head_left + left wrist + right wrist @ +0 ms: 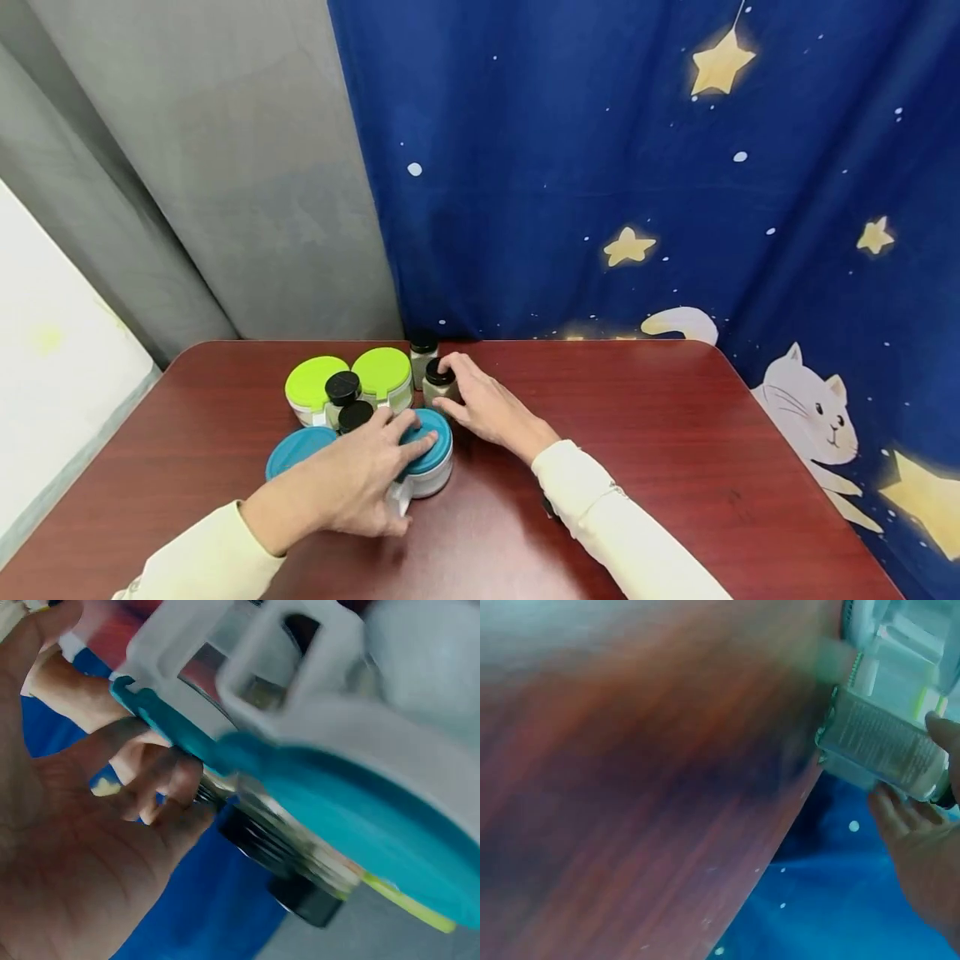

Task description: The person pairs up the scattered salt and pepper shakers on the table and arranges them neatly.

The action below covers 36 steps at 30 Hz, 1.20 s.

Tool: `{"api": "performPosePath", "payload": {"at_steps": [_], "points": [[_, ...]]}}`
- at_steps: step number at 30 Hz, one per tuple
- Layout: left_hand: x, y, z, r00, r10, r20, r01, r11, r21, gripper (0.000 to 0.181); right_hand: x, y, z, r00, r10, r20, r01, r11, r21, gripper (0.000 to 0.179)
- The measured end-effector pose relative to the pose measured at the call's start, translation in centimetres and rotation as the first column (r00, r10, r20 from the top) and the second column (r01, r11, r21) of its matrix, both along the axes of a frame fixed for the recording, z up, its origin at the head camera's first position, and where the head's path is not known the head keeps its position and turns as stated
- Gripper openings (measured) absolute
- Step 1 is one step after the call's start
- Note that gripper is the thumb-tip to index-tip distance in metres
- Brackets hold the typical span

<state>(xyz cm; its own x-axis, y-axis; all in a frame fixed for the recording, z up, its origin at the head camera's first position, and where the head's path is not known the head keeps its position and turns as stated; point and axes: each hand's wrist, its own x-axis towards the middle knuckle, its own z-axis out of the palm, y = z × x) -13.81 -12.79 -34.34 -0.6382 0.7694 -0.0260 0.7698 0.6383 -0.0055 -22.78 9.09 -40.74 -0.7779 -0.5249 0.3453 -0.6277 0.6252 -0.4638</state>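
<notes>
My left hand (360,487) lies over a white container with a blue lid (441,427), its spread fingers touching the lid. In the left wrist view the thumb stands apart from the container's handle (274,664). Around the top of a clear jar with a black lid (438,392), my right hand (491,408) has its thumb and fingers on opposite sides. That jar's printed label (885,742) shows in the right wrist view. Just behind it stands another black-lidded jar (423,358). A second blue-lidded container (296,450) is partly hidden by my left forearm.
Two containers with green lids (317,382) stand toward the back of the reddish-brown table (637,417). Two more black-lidded jars (343,387) sit among the containers. A small dark object (548,506) lies partly under my right sleeve. Curtains (525,167) hang behind the table's back edge.
</notes>
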Motion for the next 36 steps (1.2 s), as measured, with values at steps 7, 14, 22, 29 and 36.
{"api": "performPosePath", "payload": {"at_steps": [7, 14, 22, 29, 36], "points": [[1.3, 0.5, -1.1, 0.997, 0.079, 0.015, -0.08, 0.992, 0.099, 0.097, 2.4, 2.9, -1.2, 0.998, -0.054, -0.013, 0.052, 0.995, -0.081, 0.055], [2.2, 1.1, -2.4, 0.971, 0.201, 0.127, -0.231, 0.926, 0.299, 0.081, 5.1, 5.4, -1.2, 0.997, -0.065, 0.028, 0.065, 0.998, -0.012, 0.072], [2.1, 2.4, -3.0, 0.889, 0.331, 0.317, -0.434, 0.832, 0.346, 0.087, 6.6, 6.2, -0.2, 0.996, -0.004, 0.093, 0.003, 1.0, 0.01, 0.064], [1.9, 3.6, -3.3, 0.843, 0.396, 0.364, -0.524, 0.758, 0.388, 0.092, 6.8, 6.3, -0.5, 0.993, 0.049, 0.112, -0.027, 0.982, -0.188, 0.058], [1.2, 4.9, -3.8, 0.862, 0.377, 0.34, -0.5, 0.743, 0.445, 0.084, 7.7, 7.6, -0.9, 0.988, 0.021, 0.15, 0.031, 0.943, -0.331, 0.059]]}}
